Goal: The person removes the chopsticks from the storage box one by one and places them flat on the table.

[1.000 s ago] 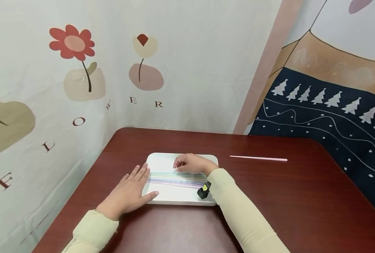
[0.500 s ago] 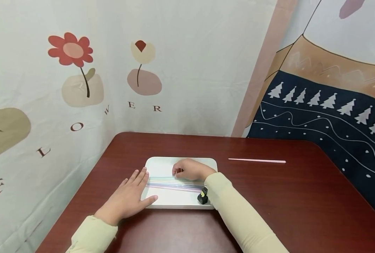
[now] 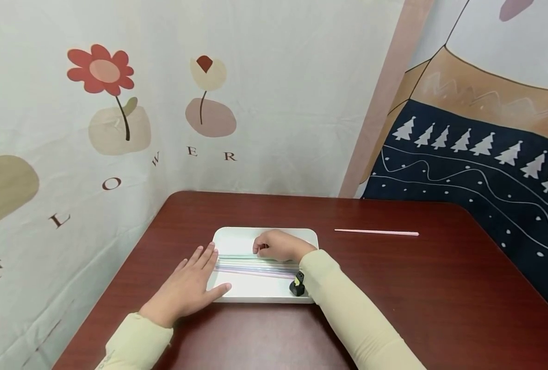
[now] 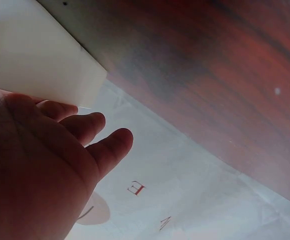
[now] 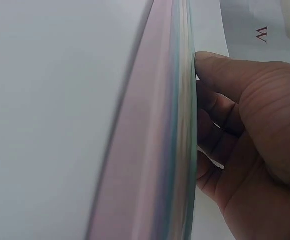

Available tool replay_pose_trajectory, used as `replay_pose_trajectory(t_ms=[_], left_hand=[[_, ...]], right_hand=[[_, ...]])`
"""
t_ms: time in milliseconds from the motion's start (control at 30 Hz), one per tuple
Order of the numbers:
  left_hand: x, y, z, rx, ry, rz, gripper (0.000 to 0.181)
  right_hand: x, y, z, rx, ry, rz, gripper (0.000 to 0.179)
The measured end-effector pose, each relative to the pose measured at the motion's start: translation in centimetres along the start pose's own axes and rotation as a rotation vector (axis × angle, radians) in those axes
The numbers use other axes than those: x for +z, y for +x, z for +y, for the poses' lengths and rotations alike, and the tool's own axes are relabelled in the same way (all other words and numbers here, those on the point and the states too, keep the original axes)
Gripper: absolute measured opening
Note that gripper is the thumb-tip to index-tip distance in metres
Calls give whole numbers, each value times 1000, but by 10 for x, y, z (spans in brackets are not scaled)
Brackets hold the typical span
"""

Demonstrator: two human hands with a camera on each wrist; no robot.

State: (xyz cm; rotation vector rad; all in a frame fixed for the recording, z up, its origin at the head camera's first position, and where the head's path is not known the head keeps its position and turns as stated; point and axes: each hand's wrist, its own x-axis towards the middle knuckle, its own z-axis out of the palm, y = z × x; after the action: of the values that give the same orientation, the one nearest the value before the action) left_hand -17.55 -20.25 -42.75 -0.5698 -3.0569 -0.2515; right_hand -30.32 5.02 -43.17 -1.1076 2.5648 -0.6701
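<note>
So we've got a white tray on a reddish-brown table, with a row of pastel strips running left to right across its middle. We see the left hand at the tray's left edge, totally released, fingers straight and a bit spread. The right hand is over at the far side of the strips, fingers curled, thumb tip touching the greenish outer edge; we honestly can't tell if it's pinching one or just pressing. A slim pink stick lies well apart, right of the tray.
</note>
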Motion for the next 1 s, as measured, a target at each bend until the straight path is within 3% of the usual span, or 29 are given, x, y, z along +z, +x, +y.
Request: replay_pose_trajectory(t_ms=[1000], left_hand=[[0, 1, 0, -2, -4, -9, 98]], right_hand=[[4, 2, 0, 24, -72, 41, 17]])
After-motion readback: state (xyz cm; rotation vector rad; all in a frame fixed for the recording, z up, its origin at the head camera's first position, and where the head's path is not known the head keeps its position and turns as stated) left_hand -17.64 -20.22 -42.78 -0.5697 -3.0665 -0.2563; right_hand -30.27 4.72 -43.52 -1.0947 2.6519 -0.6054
